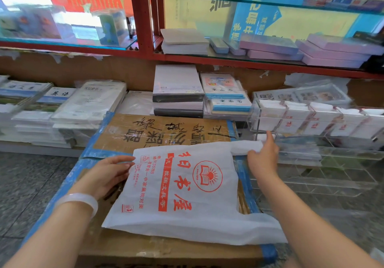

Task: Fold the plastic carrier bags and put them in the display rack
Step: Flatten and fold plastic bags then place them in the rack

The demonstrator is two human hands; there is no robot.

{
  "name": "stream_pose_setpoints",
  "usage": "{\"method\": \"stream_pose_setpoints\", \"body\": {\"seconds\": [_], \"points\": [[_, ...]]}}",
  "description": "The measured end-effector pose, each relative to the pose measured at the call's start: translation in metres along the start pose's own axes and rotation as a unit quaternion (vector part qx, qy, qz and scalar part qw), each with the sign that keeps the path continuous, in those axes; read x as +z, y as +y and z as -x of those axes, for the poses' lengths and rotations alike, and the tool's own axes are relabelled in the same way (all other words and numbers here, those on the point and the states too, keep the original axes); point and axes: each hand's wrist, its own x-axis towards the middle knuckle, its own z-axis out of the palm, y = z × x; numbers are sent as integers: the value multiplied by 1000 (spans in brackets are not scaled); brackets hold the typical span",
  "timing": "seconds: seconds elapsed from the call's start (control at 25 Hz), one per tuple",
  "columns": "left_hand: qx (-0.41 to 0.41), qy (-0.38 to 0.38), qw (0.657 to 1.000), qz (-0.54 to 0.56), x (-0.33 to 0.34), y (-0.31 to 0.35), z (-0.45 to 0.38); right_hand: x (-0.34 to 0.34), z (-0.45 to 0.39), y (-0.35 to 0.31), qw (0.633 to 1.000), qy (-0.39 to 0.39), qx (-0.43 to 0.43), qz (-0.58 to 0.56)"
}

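**My fingers on a flat white bag, rack to my right**

My fingers [124,165] on the left hand [108,174] lie nearly straight, resting on the bottom edge of the carrier bag [182,188]; on my right hand [262,157] they curl around the far handle [246,146], index finger pointing ahead.

The cardboard box [166,130], taped in blue and marked with black characters, carries the bag. The bag lies spread flat across the box top, turned sideways to me: white, slightly creased, printed in red with large characters, a round book-and-sun emblem and small lines of text. Its near handle [268,229] reaches to the right, toward my right forearm.

Both my forearms reach forward from the lower corners; a pale bangle [83,200] sits on my left wrist.

The clear acrylic display rack [324,155] stands just right of the box, divided into compartments. Its upper row holds folded white bags [295,118] with red print, standing on edge, one bundle per compartment. What the lower compartments hold I cannot tell.
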Motion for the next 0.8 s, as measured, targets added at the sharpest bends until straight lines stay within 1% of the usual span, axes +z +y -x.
{"method": "stream_pose_setpoints", "body": {"seconds": [0.04, 0.08, 0.12, 0.16, 0.2, 0.24, 0.28, 0.32, 0.36, 0.4, 0.48, 0.52, 0.56, 0.64, 0.72, 0.8], "points": [[-3, 9, 1000, -9, 2, 0, -1, 2, 9, -6, 994, 33, -81, 72], [-4, 18, 1000, -22, 6, 1, -1, 5, 23, -13, 976, 49, -176, 119], [-1, 28, 999, -37, 10, 1, 0, 12, 41, -19, 947, 43, -284, 144], [12, 41, 998, -55, 15, 0, 0, 21, 64, -24, 906, 0, -395, 152], [38, 56, 994, -88, 20, 0, 1, 32, 89, -24, 849, -68, -498, 164], [74, 66, 985, -139, 23, -1, 2, 44, 113, -17, 783, -142, -577, 185], [115, 70, 970, -202, 25, -3, 2, 59, 134, -6, 712, -204, -637, 213], [150, 70, 952, -259, 25, -5, 3, 71, 153, 7, 656, -249, -666, 254], [173, 66, 936, -301, 24, -7, 4, 81, 165, 20, 619, -274, -669, 306], [188, 61, 926, -323, 22, -9, 6, 85, 174, 31, 610, -310, -643, 344], [205, 51, 917, -339, 15, -15, 11, 87, 177, 43, 619, -382, -587, 355], [215, 38, 910, -353, 15, -18, 12, 84, 173, 45, 622, -395, -575, 356], [224, 28, 900, -374, 11, -20, 12, 80, 173, 42, 611, -403, -577, 364], [225, 14, 882, -414, 6, -24, 11, 70, 174, 32, 591, -450, -565, 360], [218, 17, 862, -456, 1, -25, 6, 63, 177, 22, 568, -500, -551, 351], [210, 11, 827, -522, 2, -27, 4, 60, 177, 18, 550, -518, -553, 353]]}}
